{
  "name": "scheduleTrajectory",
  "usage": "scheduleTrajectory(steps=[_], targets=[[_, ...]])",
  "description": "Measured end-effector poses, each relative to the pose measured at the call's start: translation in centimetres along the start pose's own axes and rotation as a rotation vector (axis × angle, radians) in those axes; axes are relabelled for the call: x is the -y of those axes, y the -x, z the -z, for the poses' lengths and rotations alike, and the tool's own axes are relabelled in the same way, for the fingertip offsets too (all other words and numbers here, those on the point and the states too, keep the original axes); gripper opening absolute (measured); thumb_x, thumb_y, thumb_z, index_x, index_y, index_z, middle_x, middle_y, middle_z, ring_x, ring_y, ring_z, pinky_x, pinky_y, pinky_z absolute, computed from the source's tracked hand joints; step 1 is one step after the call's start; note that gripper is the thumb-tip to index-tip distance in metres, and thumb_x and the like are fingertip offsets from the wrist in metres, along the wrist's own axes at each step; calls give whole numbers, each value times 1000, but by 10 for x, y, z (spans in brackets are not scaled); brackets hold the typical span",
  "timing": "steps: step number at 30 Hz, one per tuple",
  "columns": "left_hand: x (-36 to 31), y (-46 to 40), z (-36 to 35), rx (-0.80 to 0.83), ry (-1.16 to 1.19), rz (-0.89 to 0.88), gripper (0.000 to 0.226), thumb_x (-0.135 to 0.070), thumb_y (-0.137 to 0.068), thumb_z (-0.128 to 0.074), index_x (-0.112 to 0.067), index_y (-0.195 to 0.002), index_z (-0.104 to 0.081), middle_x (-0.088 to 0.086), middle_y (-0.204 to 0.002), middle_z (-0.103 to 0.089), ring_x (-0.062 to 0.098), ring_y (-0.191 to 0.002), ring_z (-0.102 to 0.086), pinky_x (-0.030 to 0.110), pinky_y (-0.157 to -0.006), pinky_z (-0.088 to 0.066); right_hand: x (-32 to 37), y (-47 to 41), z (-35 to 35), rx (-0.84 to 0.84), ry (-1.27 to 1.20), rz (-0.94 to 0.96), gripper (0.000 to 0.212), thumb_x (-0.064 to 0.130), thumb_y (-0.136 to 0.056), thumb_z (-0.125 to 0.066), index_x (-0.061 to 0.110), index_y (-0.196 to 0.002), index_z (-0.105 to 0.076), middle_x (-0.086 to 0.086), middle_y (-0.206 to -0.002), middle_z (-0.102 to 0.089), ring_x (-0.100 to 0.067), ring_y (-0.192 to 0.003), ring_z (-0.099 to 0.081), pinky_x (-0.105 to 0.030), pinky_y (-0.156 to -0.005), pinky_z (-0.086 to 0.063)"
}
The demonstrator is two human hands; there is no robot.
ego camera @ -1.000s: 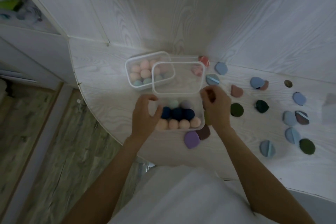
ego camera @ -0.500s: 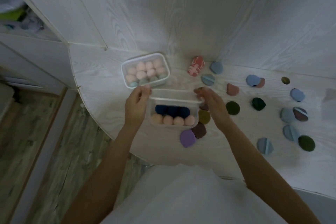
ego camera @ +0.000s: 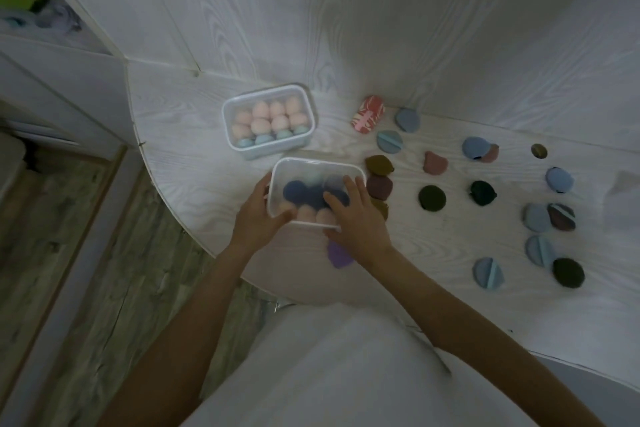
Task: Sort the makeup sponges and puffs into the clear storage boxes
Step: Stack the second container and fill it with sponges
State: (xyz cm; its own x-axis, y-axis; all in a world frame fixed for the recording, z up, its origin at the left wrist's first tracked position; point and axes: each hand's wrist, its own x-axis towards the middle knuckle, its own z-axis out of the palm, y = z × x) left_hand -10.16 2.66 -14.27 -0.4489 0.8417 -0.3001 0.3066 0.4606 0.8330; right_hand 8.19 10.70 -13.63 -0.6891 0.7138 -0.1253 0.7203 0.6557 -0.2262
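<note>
1. Near box (ego camera: 317,192): clear, lidded, on the white table (ego camera: 194,135) close to its curved front edge; dark blue sponges (ego camera: 301,192) in the middle row, peach ones (ego camera: 311,215) at the front, paler ones blurred at the back.
2. Left hand (ego camera: 258,215): gripping the box's left end, thumb over the lid's front corner, fingers curled round the side.
3. Right hand (ego camera: 356,218): lying flat on the lid's right half, fingers straight and a little spread, pressing down (thumb at the front rim).
4. Far box (ego camera: 270,121): behind the near one and apart from it, closed; full of peach sponges (ego camera: 268,114) with a row of light blue ones (ego camera: 265,139) at the front.
5. Purple puff (ego camera: 339,253): on the table just under the right wrist, partly hidden.
6. Brown puff (ego camera: 379,165), maroon puff (ego camera: 380,186): stacked just beside the near box's right end, another ochre one peeking out below.
7. Patterned red sponge (ego camera: 367,113): by the back wall, right of the far box.
8. Further right, loose on the table, well apart: blue puffs (ego camera: 389,141), a pink puff (ego camera: 435,163), dark green puffs (ego camera: 432,198) (several more toward the far right, some overlapping).
9. Below: white clothing (ego camera: 329,367); at left, wood-look floor (ego camera: 69,253).
</note>
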Motion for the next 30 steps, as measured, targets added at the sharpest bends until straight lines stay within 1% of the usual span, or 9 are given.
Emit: scheduleTrajectory(steps=[2,8,12,15,20,22,26,28,30], targets=[[1,1,-2,-16,9,-11,85,-30,-69,-80,-28,-141,-34,-3,-129,-55,20,-113,-54,33,-87,-46,-2,0,-5,-29,-40,-12,63,35,-66,-80,17,-123,-59,-26,-139,-42,-47,-128,-40,-50,-84,-51],[-22,19,7,-258,57,-125,77,-30,-71,-80,-30,-137,-41,-15,-123,-54,-2,-107,-51,14,-83,-43,-8,-4,21,-243,-261,78,65,32,-76,-75,24,-132,-44,-26,-149,-22,-43,-135,-27,-44,-106,-32],[-46,0,32,-433,118,-231,74,-30,-72,-77,-19,-137,-43,-6,-125,-53,-5,-106,-50,2,-81,-41,4,-41,48,-410,-371,37,60,36,-81,-70,19,-133,-46,-25,-147,-24,-39,-135,-26,-43,-112,-26],[-60,-30,49,-500,145,-173,68,-24,-77,-76,-18,-136,-44,-6,-117,-57,1,-98,-55,3,-75,-45,14,-84,57,-355,-485,20,56,28,-79,-72,17,-130,-51,-21,-146,-24,-32,-134,-29,-31,-107,-27],[-52,-71,71,-447,101,-38,64,-33,-81,-70,-21,-137,-42,-1,-124,-59,10,-96,-59,22,-83,-47,19,-141,63,-221,-544,96,48,14,-78,-70,10,-124,-55,-18,-141,-35,-32,-127,-39,-45,-106,-36],[-49,-75,74,-473,82,-24,62,-35,-81,-69,-19,-136,-43,2,-132,-52,16,-105,-58,28,-86,-48,19,-147,65,-197,-527,127,46,11,-81,-67,9,-125,-54,-17,-141,-38,-31,-129,-38,-41,-110,-30],[-56,-53,61,-658,-50,-246,42,-28,-87,-60,-12,-124,-50,8,-124,-54,21,-111,-51,32,-93,-43,7,-121,70,-303,-500,98,35,15,-87,-60,11,-122,-57,-12,-134,-49,-24,-125,-42,-24,-106,-21],[-64,-37,43,-576,-35,-349,33,-32,-88,-55,-13,-116,-55,5,-112,-60,18,-101,-55,29,-87,-45,-7,-91,69,-331,-483,81,31,19,-89,-56,13,-120,-58,-8,-123,-58,-20,-113,-50,-18,-101,-26],[-74,-25,16,-379,-104,-417,33,-39,-87,-50,-15,-109,-59,-2,-100,-64,11,-91,-57,26,-81,-46,-31,-52,68,-243,-478,-16,27,21,-93,-53,18,-119,-59,-1,-109,-65,-15,-97,-58,-21,-90,-41]])
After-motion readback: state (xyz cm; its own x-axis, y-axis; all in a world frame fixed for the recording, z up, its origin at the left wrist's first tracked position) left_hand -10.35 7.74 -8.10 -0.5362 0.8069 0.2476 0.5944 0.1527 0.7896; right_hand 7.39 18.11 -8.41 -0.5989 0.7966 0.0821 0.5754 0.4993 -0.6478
